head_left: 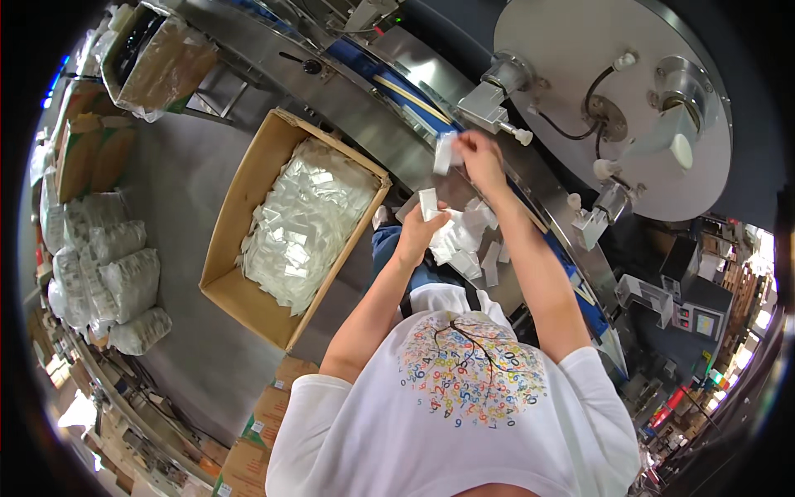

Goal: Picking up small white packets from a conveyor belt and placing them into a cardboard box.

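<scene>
- Sachets (454, 240): small white packets, a loose bunch held in front of the person's chest, just over the curved steel edge of the machine.
- Left hand (418, 234): closed around the bunch from the left; one sachet (428, 203) stands up above the thumb.
- Right hand (478, 156): raised above and beyond the left, fingers pinched on a single white packet (445, 154), which hangs at the blue conveyor strip.
- Conveyor (389, 83): blue belt with steel sides, curving from top centre down towards the right, just behind both hands.
- Round plate (571, 91): large grey disc at upper right, carrying steel fittings, white knobs and black cables; well apart from the bunch, near the right hand.
- Box (240, 207): open cardboard carton to the person's left on a grey surface, filled with clear-wrapped white packets (302, 219); apart from both hands.
- Bags (120, 282): several stuffed clear sacks of white goods lying side by side at far left.
- Further cartons (91, 149): brown and green boxes at upper left, one lined with clear film.
- Shirt (464, 398): white, with a tree print of coloured figures, filling the lower centre; both bare forearms reach up from it.
- Control unit (700, 306): grey cabinet at right, beside the machine; detail too small to tell.
</scene>
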The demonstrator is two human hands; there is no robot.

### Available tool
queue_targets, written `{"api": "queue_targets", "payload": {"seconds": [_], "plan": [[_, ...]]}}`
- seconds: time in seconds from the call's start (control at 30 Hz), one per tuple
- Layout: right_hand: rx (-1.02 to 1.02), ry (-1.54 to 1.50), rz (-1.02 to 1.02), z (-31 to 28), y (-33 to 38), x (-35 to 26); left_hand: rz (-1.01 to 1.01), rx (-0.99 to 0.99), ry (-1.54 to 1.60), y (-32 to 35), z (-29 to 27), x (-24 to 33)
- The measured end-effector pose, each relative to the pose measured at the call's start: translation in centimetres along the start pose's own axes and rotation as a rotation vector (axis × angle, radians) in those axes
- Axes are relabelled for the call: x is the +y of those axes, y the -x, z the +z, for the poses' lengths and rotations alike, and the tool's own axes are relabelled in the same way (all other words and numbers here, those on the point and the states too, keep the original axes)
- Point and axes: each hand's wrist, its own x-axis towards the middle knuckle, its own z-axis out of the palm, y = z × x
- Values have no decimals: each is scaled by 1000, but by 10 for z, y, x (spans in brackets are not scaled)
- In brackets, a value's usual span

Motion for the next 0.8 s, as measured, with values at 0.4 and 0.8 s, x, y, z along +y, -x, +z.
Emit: {"api": "queue_targets", "payload": {"seconds": [0.4,0.8], "plan": [[-98,781,-379,-50,7,39,-56,-83,67,8,-1,9],[176,523,-410,-41,13,1,-85,-279,-93,1,21,5]]}}
